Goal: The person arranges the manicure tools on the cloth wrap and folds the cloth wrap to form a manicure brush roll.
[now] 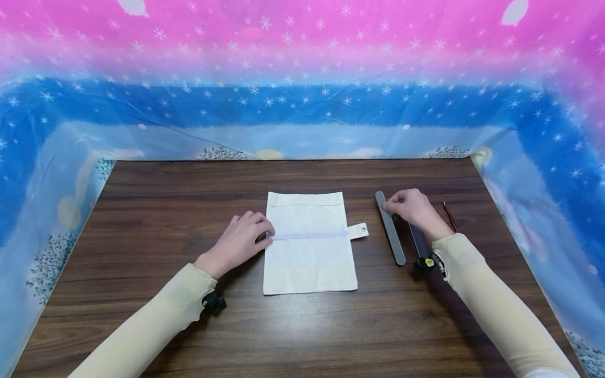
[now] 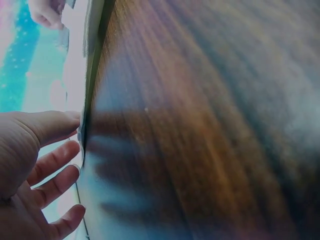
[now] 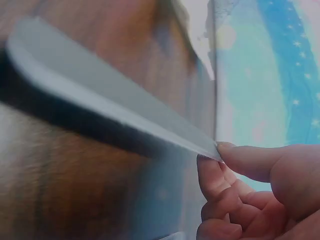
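A white cloth pouch (image 1: 309,262) lies unfolded, with a pale lilac band across its middle and a snap tab (image 1: 359,231) out to the right. At its left edge my left hand (image 1: 241,239) pinches the cloth near the band with thumb and forefinger; the other fingers spread loosely in the left wrist view. My right hand (image 1: 411,207) pinches a grey nail file (image 1: 391,231) close to its far end. In the right wrist view the nail file (image 3: 100,85) slants away from the thumb and forefinger, its rounded end nearest the camera.
Beneath my right wrist lies a dark flat strip (image 1: 418,239), partly hidden. A thin brown stick (image 1: 450,216) lies farther right, partly covered by the forearm. Patterned cloth (image 1: 302,105) hangs around the back and sides of the wooden table (image 1: 189,184).
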A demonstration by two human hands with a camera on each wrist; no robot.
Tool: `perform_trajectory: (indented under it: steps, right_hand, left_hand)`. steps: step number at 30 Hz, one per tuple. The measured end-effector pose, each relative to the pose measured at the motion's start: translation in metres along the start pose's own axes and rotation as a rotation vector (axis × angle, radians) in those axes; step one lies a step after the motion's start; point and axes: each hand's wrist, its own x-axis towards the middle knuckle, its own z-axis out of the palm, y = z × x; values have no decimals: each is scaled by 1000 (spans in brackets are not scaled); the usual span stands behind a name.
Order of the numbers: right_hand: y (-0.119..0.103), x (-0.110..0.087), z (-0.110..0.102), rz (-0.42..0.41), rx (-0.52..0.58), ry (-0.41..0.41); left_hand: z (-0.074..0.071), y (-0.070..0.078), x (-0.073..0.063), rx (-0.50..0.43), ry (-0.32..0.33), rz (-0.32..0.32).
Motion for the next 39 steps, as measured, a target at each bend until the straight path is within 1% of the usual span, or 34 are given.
perform_trajectory:
  steps: [5, 10, 17, 22, 30, 35, 39]
  right_hand:
    - [-13, 0, -8, -7, 60, -12]
    - [-30, -2, -16, -37, 110, -21]
    - [-59, 2, -18, -85, 127, 13]
    - [-77, 8, -15, -109, 148, 17]
    - [-102, 21, -5, -122, 176, 13]
    - [-119, 28, 3, -127, 203, 11]
    - [-130, 33, 9, -159, 222, 15]
  left_hand:
    - [0, 0, 1, -4, 4, -2]
    - [1, 0, 2, 7, 1, -3]
    - [-1, 0, 3, -8, -18, -15]
    - [-2, 0, 4, -33, -39, -35]
    - [-2, 0, 6, -45, -40, -37]
    - [-1, -1, 7, -39, -21, -28]
    - [0, -1, 7, -31, -9, -21]
